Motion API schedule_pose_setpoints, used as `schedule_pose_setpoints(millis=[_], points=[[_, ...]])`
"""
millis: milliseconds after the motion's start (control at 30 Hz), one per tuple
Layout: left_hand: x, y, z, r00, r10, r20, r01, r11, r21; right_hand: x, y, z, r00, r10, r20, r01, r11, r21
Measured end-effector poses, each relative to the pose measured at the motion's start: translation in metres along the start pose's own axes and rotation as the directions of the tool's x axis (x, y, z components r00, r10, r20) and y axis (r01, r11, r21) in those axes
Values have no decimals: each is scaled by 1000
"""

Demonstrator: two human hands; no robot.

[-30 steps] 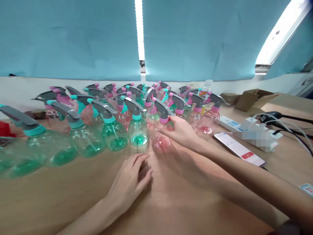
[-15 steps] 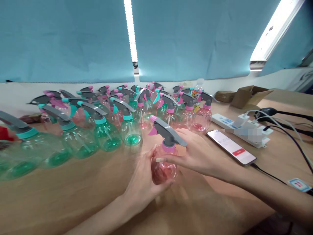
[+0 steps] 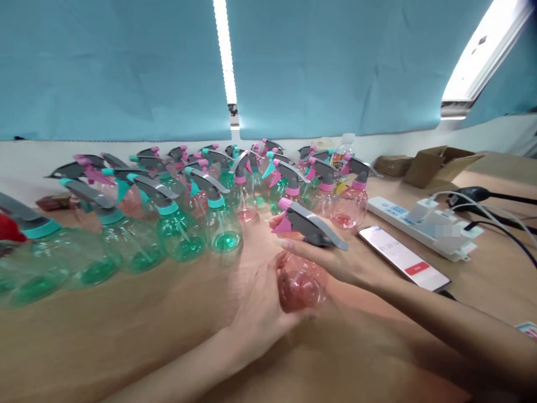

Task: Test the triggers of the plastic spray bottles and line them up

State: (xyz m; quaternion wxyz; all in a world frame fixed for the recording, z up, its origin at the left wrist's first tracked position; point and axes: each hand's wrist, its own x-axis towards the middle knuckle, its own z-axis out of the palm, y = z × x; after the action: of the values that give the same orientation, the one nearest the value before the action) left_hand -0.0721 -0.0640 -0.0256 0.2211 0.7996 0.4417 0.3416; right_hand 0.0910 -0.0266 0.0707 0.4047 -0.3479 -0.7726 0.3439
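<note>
A clear pink spray bottle (image 3: 301, 282) with a grey and pink trigger head (image 3: 312, 224) stands tilted slightly in front of me. My left hand (image 3: 262, 305) is wrapped round the bottle's body from the left, its thumb across the lower front. My right hand (image 3: 331, 257) is closed round the neck, just under the trigger head, and hides the pink collar. Behind my hands stand a green spray bottle (image 3: 223, 226) and another pink spray bottle (image 3: 351, 204).
Several green and pink spray bottles fill the table's left and back, among them a green one (image 3: 182, 235). To the right lie a phone (image 3: 403, 257), a white power strip (image 3: 423, 226) with cables, and an open cardboard box (image 3: 432, 168). A labelled plastic bottle (image 3: 344, 150) stands behind.
The held bottle has moved right with both hands. My right hand now wraps the neck below the trigger head, covering the pink collar that showed before.
</note>
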Motion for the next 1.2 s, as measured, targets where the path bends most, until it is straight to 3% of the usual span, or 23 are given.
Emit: schedule_pose_setpoints(millis=[200,367,600,933,1200], points=[[0,-6,-11,1000,7,16,-6,999,-51,9,10,-3,1000,-25,19,25,1000,12],[0,-11,-21,997,-26,78,21,998,64,16,19,-1,995,-63,78,57,996,72],[-4,-23,-29,994,18,109,-52,947,318,19,32,-2,997,-26,71,19,994,106],[-5,-27,-30,989,80,126,-125,907,403,17,35,-5,996,-86,37,84,994,65],[-5,-26,-33,985,89,151,-146,893,426,16,30,-4,999,-28,33,26,999,47]])
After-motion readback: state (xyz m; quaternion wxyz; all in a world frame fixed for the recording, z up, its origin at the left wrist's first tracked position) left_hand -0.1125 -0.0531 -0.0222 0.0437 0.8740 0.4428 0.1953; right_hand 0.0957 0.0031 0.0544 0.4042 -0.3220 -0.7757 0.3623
